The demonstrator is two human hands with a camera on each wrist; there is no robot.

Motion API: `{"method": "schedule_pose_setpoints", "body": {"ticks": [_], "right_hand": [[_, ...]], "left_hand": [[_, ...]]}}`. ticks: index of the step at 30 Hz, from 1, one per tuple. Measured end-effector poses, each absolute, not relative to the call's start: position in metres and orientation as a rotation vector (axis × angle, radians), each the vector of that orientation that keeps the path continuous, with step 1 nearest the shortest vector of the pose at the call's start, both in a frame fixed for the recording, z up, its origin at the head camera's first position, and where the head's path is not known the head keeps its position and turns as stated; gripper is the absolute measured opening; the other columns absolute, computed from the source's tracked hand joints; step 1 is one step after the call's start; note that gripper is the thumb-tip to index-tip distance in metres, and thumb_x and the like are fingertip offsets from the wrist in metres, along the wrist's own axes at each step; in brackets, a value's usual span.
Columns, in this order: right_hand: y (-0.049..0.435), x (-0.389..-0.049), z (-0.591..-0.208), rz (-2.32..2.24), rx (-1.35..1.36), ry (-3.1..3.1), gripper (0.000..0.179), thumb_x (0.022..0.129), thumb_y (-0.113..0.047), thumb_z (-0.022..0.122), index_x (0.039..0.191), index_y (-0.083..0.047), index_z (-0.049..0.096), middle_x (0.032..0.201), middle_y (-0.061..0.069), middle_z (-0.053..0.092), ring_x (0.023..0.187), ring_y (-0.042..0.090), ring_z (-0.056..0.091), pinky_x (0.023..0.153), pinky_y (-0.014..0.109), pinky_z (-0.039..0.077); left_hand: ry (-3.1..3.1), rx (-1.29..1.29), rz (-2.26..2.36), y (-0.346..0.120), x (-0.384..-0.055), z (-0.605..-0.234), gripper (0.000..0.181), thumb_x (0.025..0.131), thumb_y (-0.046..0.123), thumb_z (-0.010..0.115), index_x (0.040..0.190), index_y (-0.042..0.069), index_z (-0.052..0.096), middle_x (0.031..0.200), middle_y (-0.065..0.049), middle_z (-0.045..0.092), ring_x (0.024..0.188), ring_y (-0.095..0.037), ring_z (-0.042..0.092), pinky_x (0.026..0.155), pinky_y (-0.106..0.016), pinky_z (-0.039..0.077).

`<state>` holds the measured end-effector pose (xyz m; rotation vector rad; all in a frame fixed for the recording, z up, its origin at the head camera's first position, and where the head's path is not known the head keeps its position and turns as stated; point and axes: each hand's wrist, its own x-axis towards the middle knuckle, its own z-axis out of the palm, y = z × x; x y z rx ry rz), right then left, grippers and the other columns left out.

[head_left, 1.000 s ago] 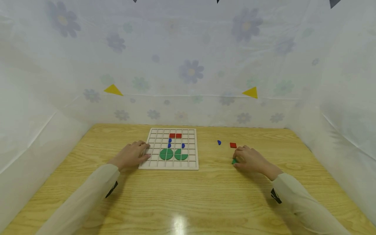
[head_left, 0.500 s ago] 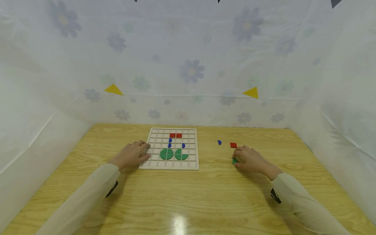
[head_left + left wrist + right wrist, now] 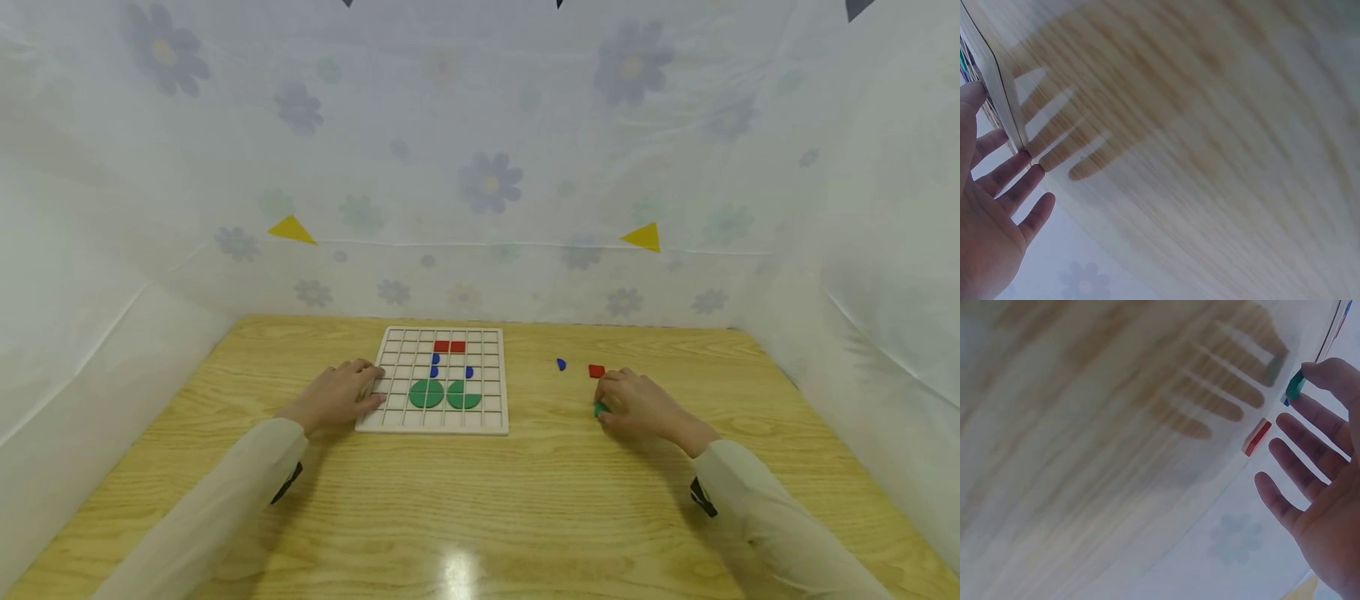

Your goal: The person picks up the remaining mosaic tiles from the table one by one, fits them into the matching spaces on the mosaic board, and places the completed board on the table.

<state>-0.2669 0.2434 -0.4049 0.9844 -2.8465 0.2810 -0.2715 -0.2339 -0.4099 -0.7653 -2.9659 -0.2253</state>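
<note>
My right hand [image 3: 641,407] pinches a green quarter-circle tile [image 3: 600,410] between thumb and index finger, right of the board; in the right wrist view the green tile [image 3: 1295,385] stands tilted up, the other fingers spread loose. Just beyond lies a red square tile [image 3: 596,372], and left of that a blue half-circle tile [image 3: 561,364]. My left hand [image 3: 333,396] rests at the left edge of the white grid board [image 3: 489,363], thumb over the rim, fingers nearly straight. On the board sit two red squares [image 3: 450,347], three blue half-circles [image 3: 469,372], a green circle [image 3: 426,393] and a green three-quarter circle [image 3: 462,395].
The wooden table [image 3: 450,500] bears all of this. White flowered curtain sheeting [image 3: 480,108] encloses the back and both sides, with two yellow triangles [image 3: 642,237] on the back sheet. A gap of table lies between the board and the loose tiles.
The green tile has tilted up a little between my right thumb and index finger. My left hand and the tiles on the board have stayed in place.
</note>
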Motion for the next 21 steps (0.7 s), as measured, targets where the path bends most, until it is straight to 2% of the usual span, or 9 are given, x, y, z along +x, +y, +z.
{"method": "schedule_pose_setpoints", "body": {"ticks": [5,11,21], "right_hand": [[0.239,-0.272,-0.402,0.254,1.014,-2.802,0.016,0.079,-0.02,0.071,0.091,-0.013,0.064,0.096,0.004,0.061,0.09,0.024,0.054,0.072,0.043,0.046],[0.229,-0.278,-0.399,0.259,1.06,-2.777,0.019,0.078,-0.022,0.072,0.093,-0.012,0.064,0.102,0.005,0.062,0.094,0.028,0.056,0.079,0.044,0.047],[0.204,-0.285,-0.398,0.276,1.129,-2.758,0.019,0.081,-0.023,0.069,0.096,-0.012,0.064,0.101,0.003,0.061,0.094,0.024,0.056,0.079,0.042,0.047]], "left_hand": [[-2.963,-0.774,-0.231,-0.233,-0.271,-0.41,0.047,0.091,0.037,0.053,0.127,0.006,0.052,0.125,-0.017,0.052,0.112,-0.036,0.052,0.089,-0.058,0.04],[-2.976,-0.767,-0.21,-0.234,-0.273,-0.411,0.048,0.092,0.039,0.052,0.128,0.007,0.051,0.126,-0.016,0.051,0.113,-0.035,0.051,0.09,-0.057,0.039],[-2.971,-0.769,-0.215,-0.234,-0.271,-0.409,0.048,0.091,0.037,0.054,0.128,0.006,0.051,0.127,-0.017,0.051,0.111,-0.037,0.052,0.089,-0.057,0.04]]}}
